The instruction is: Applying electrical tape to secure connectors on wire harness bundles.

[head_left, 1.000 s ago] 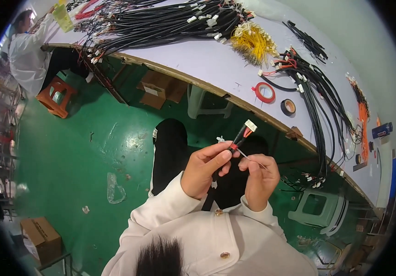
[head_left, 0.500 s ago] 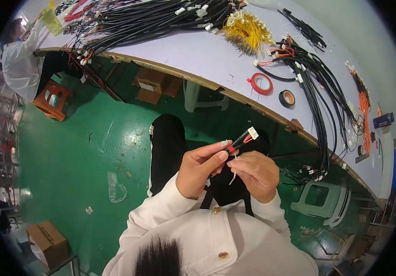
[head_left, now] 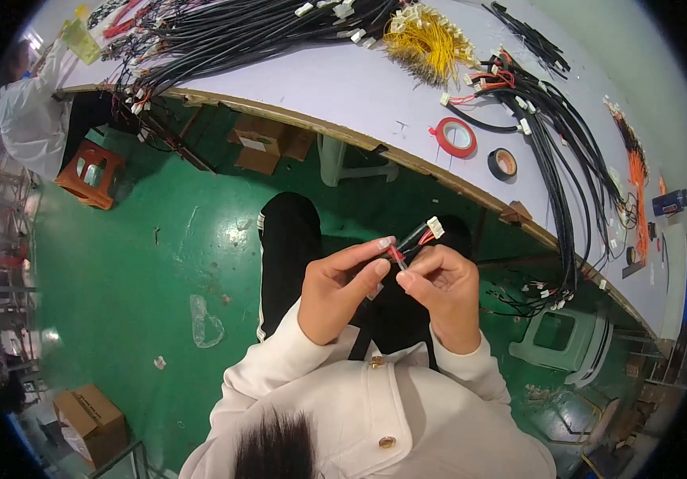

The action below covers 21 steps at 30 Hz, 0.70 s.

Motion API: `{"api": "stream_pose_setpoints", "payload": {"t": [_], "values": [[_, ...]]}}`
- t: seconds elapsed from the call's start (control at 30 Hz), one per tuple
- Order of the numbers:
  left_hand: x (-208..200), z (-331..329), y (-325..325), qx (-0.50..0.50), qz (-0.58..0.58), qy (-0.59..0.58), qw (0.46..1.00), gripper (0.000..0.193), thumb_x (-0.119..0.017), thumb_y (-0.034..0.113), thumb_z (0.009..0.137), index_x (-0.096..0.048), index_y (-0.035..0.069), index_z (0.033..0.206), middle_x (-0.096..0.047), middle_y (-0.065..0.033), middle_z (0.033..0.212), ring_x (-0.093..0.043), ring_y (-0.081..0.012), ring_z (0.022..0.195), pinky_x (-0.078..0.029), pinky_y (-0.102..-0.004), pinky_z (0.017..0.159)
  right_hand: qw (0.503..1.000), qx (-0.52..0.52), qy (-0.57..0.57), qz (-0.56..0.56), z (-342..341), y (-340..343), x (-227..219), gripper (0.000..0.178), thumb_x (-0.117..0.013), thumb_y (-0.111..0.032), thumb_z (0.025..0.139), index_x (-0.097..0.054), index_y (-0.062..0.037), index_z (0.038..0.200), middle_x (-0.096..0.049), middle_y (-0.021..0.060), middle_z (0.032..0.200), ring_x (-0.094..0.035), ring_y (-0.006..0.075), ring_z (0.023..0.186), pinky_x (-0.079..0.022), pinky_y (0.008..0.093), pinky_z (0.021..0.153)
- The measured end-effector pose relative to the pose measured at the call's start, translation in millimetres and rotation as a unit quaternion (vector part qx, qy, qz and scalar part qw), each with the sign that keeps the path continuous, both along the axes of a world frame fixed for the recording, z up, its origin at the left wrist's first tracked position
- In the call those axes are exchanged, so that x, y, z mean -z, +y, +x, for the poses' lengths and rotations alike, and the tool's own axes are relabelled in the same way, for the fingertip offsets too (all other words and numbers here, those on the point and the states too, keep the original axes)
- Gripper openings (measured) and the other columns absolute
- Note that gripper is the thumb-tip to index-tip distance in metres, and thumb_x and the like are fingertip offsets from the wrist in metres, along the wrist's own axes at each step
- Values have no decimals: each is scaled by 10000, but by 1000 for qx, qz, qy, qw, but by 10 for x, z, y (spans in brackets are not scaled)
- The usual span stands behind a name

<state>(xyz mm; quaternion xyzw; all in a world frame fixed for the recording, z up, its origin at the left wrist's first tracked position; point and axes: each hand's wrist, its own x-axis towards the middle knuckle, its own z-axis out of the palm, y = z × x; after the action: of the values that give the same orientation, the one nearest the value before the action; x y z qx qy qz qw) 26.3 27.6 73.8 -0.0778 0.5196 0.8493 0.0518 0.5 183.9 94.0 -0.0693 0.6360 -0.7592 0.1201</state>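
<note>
Over my lap, my left hand (head_left: 334, 291) pinches a short black cable (head_left: 414, 239) between thumb and fingertips. A white connector (head_left: 434, 228) on thin red and black wires sits at its far end, pointing away to the right. Just by my left fingertips, a red band (head_left: 395, 255) wraps the cable. My right hand (head_left: 449, 294) is closed close beside it, thumb and index finger gripping a thin whitish strip (head_left: 403, 265) that runs to the red band. Whether the strip is looped round the cable, I cannot tell. My right hand's other fingers are curled and partly hidden.
Ahead is a white table (head_left: 303, 108) with a worn edge. On it lie black cable bundles (head_left: 240, 48), yellow wires (head_left: 427, 48), a red tape roll (head_left: 438, 128) and a black tape roll (head_left: 494, 164). A green stool (head_left: 527, 351) stands right; another person (head_left: 32, 120) works far left.
The strip's loose end, hanging below my right fingers before, no longer shows there. My right fingers have curled in and grip the strip close to the red band. The cable has shifted slightly left.
</note>
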Motion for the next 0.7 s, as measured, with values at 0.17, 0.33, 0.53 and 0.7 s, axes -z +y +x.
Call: {"api": "stream_pose_setpoints", "payload": {"t": [0.17,0.33,0.53,0.7], "values": [[-17,6,-24,0,-25,16,1000,290,-650,92,833,-628,34,1117,-651,-34,937,-487,-35,653,-401,-171,560,1000,7,10,0,25,-39,-11,125,-661,56,728,-558,-9,701,-549,28,680,-495,84,632,-383,209,590],[9,9,-31,12,-45,24,999,284,-646,67,830,-630,33,1112,-652,-34,949,-495,-35,664,-413,-173,572,1000,-6,20,12,37,-31,-17,117,-661,59,731,-567,-8,711,-553,30,683,-498,81,633,-384,205,587],[-34,18,-36,4,-119,86,989,256,-623,21,828,-641,23,1084,-656,-88,961,-548,-81,701,-442,-192,605,1000,28,2,-1,71,-68,-3,123,-681,29,744,-567,-2,710,-561,26,670,-491,67,563,-378,189,522],[25,5,30,-16,-260,215,941,237,-621,-11,807,-641,-12,1044,-652,-132,937,-597,-152,766,-460,-220,649,982,130,109,86,105,-159,107,105,-700,5,747,-596,15,765,-563,19,627,-464,60,476,-357,176,455]]}}
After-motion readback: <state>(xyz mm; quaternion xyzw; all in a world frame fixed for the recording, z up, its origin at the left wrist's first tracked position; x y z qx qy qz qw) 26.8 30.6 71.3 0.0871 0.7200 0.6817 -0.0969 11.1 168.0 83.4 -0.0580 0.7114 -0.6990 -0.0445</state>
